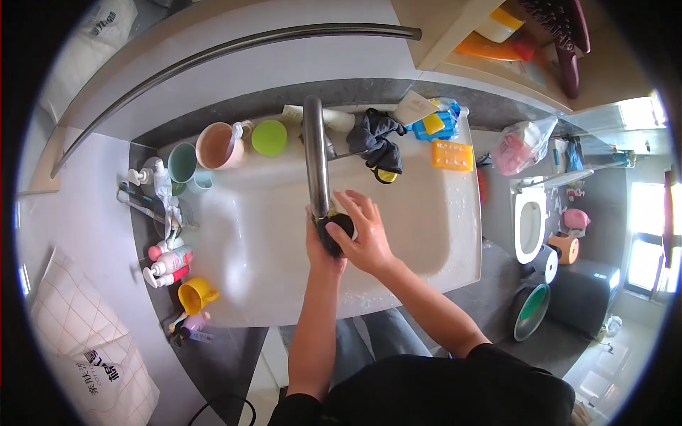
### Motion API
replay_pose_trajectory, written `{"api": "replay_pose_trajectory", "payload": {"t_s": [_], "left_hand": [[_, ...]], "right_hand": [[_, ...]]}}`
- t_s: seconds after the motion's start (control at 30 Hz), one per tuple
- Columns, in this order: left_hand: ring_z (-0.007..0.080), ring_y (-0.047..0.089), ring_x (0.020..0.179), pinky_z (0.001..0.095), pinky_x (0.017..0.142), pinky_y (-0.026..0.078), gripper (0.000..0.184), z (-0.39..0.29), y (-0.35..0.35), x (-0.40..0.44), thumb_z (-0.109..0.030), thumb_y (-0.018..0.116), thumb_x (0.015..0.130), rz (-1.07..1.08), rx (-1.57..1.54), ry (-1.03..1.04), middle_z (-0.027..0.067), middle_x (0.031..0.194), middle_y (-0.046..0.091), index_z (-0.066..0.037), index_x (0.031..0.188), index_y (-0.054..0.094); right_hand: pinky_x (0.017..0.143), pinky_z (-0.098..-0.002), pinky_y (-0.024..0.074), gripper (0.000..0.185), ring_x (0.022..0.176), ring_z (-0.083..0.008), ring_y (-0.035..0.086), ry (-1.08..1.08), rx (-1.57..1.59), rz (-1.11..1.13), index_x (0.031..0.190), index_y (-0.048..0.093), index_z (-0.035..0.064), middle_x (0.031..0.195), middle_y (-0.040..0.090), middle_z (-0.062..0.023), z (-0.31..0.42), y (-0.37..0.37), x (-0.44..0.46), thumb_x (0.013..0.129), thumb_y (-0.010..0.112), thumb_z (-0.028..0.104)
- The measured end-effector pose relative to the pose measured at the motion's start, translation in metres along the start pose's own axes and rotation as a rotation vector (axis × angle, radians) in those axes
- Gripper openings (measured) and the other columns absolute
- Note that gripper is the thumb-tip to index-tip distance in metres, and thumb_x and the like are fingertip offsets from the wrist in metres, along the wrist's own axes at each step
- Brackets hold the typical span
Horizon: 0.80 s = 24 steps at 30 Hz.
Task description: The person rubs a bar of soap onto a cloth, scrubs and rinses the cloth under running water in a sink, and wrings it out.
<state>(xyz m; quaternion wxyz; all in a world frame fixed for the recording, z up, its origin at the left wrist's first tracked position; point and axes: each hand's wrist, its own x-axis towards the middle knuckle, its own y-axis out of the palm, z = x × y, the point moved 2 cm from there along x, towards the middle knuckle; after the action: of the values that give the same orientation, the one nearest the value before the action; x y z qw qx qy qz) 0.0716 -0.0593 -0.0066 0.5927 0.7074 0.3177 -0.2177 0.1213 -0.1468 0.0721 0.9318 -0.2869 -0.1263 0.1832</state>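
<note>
Over the white sink basin, my left hand is closed around a small black rounded object, right beneath the metal faucet. My right hand lies against the same object from the right. Its thumb rests on the black surface, and its fingers are stretched out and apart beyond it. The two hands and the faucet tip cover part of the object, so its exact kind does not show. A dark cloth hangs by the faucet on the basin's back rim, with a yellow and black round item below it.
Around the white sink stand a pink cup, a green cup, a yellow mug and several pump bottles. An orange soap box sits on the right rim. A metal rail runs above.
</note>
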Motion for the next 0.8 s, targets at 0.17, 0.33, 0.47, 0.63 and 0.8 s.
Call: {"api": "replay_pose_trajectory", "payload": {"t_s": [0.17,0.33,0.47,0.63,0.8], "left_hand": [[0.0148,0.065,0.107,0.0330,0.088,0.056,0.041,-0.007,-0.021,0.005,-0.047,0.044,0.111,0.161,0.085,0.081,0.0013,0.114,0.066,-0.013,0.128,0.059],[0.0192,0.058,0.124,0.0361,0.106,0.048,0.051,-0.014,-0.018,-0.001,-0.040,0.043,0.113,0.177,0.362,0.359,0.0075,0.138,0.057,-0.008,0.152,0.045],[0.0209,0.054,0.132,0.0363,0.111,0.044,0.055,-0.009,-0.020,-0.001,-0.036,0.047,0.112,0.046,0.509,0.416,0.0101,0.145,0.052,-0.013,0.161,0.035],[0.0269,0.054,0.136,0.0469,0.112,0.046,0.053,-0.004,-0.041,0.001,-0.036,0.055,0.107,0.163,-0.112,0.202,0.0092,0.148,0.053,-0.015,0.155,0.045],[0.0263,0.068,0.112,0.0466,0.093,0.056,0.043,-0.018,-0.023,-0.004,-0.046,0.064,0.101,0.115,-0.176,0.066,0.0059,0.125,0.070,-0.015,0.131,0.063]], "right_hand": [[0.107,-0.0435,0.0477,0.061,0.126,-0.0367,0.059,0.213,0.253,0.201,0.143,0.061,0.0070,0.139,0.059,-0.0203,-0.019,0.036,0.002,0.092,0.073,0.039],[0.099,-0.0371,0.0516,0.056,0.114,-0.0254,0.067,0.426,0.511,0.309,0.135,0.065,0.0045,0.124,0.069,-0.0190,-0.016,0.045,-0.001,0.092,0.076,0.038],[0.078,-0.0361,0.0548,0.030,0.081,-0.0190,0.068,0.496,0.457,-0.022,0.108,0.073,-0.0023,0.092,0.074,-0.0149,-0.017,0.062,0.004,0.095,0.071,0.024],[0.079,-0.0375,0.0533,0.031,0.088,-0.0321,0.065,0.284,0.364,0.176,0.105,0.072,0.0004,0.104,0.069,-0.0176,-0.036,0.065,0.013,0.095,0.070,0.029],[0.084,-0.0345,0.0517,0.022,0.094,-0.0264,0.063,0.147,0.246,0.039,0.110,0.069,-0.0001,0.106,0.065,-0.0138,-0.027,0.006,0.057,0.099,0.064,0.018]]}}
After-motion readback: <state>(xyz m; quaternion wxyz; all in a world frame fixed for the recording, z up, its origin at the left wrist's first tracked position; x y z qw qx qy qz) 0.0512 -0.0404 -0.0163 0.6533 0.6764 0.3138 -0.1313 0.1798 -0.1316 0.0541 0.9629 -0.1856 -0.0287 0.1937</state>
